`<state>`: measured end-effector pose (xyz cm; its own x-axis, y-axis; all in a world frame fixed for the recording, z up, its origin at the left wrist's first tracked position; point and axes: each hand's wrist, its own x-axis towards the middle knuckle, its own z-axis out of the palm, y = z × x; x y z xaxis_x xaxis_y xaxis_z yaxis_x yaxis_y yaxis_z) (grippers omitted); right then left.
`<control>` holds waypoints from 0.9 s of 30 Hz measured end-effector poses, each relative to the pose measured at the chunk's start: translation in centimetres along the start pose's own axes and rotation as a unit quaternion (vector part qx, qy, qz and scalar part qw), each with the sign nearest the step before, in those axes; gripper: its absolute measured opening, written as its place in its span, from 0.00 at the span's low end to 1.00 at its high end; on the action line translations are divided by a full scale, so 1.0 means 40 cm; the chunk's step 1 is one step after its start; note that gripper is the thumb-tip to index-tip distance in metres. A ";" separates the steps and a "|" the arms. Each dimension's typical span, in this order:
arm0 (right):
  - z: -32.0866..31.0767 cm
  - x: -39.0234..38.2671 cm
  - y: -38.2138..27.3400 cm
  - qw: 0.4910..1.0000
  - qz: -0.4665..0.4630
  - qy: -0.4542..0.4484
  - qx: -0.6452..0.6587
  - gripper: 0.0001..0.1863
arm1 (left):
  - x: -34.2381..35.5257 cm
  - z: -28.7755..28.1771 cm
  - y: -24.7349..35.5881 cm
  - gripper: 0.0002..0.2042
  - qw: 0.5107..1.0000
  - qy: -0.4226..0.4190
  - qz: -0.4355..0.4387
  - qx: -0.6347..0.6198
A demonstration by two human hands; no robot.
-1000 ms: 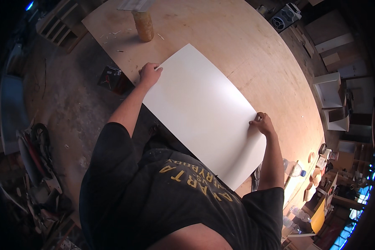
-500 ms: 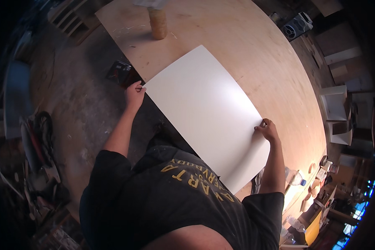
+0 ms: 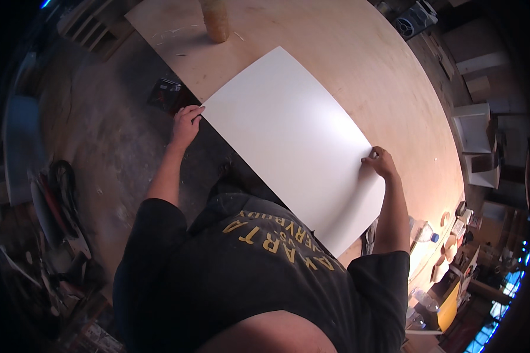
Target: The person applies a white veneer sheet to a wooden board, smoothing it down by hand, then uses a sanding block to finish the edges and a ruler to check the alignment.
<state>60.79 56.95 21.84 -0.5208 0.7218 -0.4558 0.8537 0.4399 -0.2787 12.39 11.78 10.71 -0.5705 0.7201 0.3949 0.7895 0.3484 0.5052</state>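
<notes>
Glossy white sheet point(image 3: 288, 141) is lying on counter point(image 3: 412, 129), probably handling light, bendy, slick, wanting edge grips; right hand point(image 3: 381, 163) is pinching right edge, left hand point(image 3: 186, 122) touching left corner, grip unclear.

a white, flat, rectangular sheet point(image 3: 294, 141) lies on a tan wooden table point(image 3: 388, 88). behind it, leftward, stands an amber cylindrical container point(image 3: 216, 23); a clear plastic bottle point(image 3: 423, 233) is to the sheet's right.

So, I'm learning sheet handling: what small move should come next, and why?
Perhaps ease the right hand down a little: it pinches an edge of the white sheet, where shading suggests a bow, while the left hand is at a flatter-looking corner.
</notes>
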 end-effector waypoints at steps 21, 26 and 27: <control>0.000 0.010 0.024 1.000 0.002 0.012 -0.009 0.25 | 0.122 -0.068 -0.048 0.15 0.976 -0.193 0.082 -0.053; -0.027 0.008 -0.001 0.999 0.038 -0.033 -0.014 0.35 | 0.126 -0.074 -0.048 0.15 0.976 -0.198 0.034 -0.079; -0.028 0.008 -0.006 0.999 0.037 -0.032 -0.015 0.35 | 0.125 -0.076 -0.049 0.15 0.976 -0.200 0.018 -0.084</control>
<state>60.41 57.67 22.71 -0.4539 0.7177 -0.5281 0.8892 0.4031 -0.2164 7.30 12.90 14.01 -0.3827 0.9183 0.1007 0.7406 0.2398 0.6277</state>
